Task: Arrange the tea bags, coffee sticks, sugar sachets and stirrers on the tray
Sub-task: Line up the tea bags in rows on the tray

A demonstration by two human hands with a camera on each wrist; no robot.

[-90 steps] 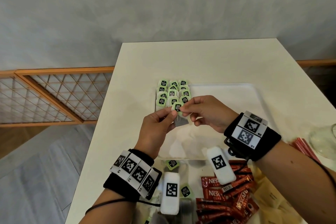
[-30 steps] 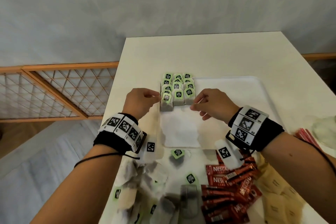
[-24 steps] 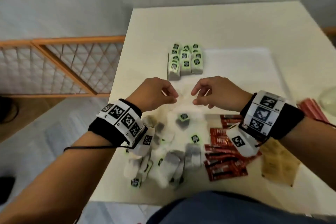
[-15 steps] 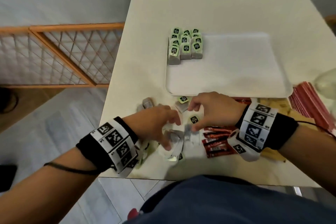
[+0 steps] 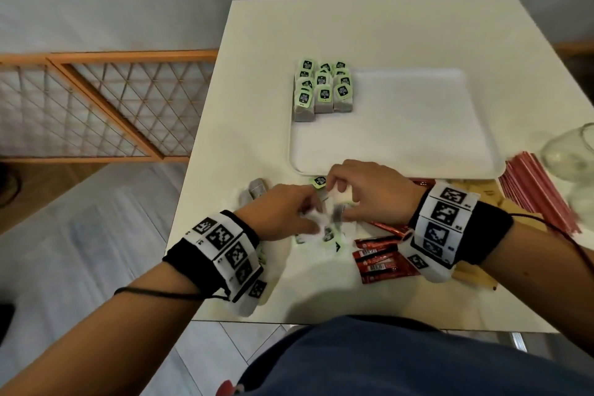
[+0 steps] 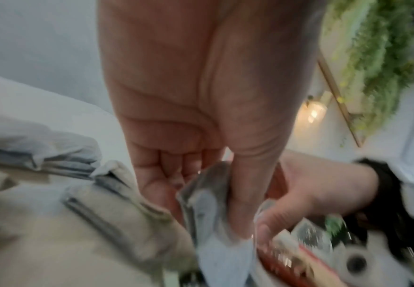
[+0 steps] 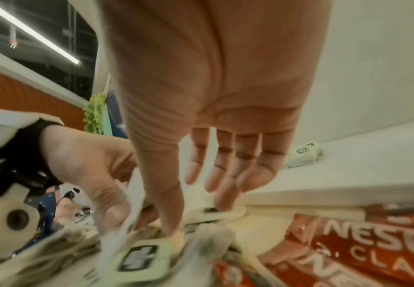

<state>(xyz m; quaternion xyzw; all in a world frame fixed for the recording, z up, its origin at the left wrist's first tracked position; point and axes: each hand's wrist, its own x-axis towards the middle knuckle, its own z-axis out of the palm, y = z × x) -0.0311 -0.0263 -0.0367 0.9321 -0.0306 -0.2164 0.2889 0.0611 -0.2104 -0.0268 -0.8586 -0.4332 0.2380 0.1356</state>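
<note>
Tea bags [image 5: 322, 90]: one block of neat rows stands in the tray's [image 5: 418, 138] far left corner, green tags up. Rest of the tray is bare white.

Loose tea bags [image 5: 324, 228] lie in a heap on the table [image 5: 385, 35], just off the tray's near edge. Both hands are in that heap.
- Left hand [image 5: 283, 212]: thumb and fingers pinch a pale tea bag [image 6: 208, 203], clear in the left wrist view.
- Right hand [image 5: 369, 193]: fingers point down into the heap and the thumb lies against a bag; whether it has a firm grip on one I cannot tell, as the frames are blurred there.

Coffee sticks [image 5: 382, 257], red, lie on the table near the tray's near edge, partly under the right wrist. None on the tray.
Sugar sachets [image 5: 479, 193], tan, lie beside the tray's near right corner. None on the tray.
Stirrers [image 5: 540, 190], a red bundle, lie just off the tray's right end, next to a glass jar [image 5: 569, 151].

Judgement: early stage. Tea bags only partly placed, a fair number left in the heap. The other three kinds not yet started. Plenty of room remains on the tray for them.
</note>
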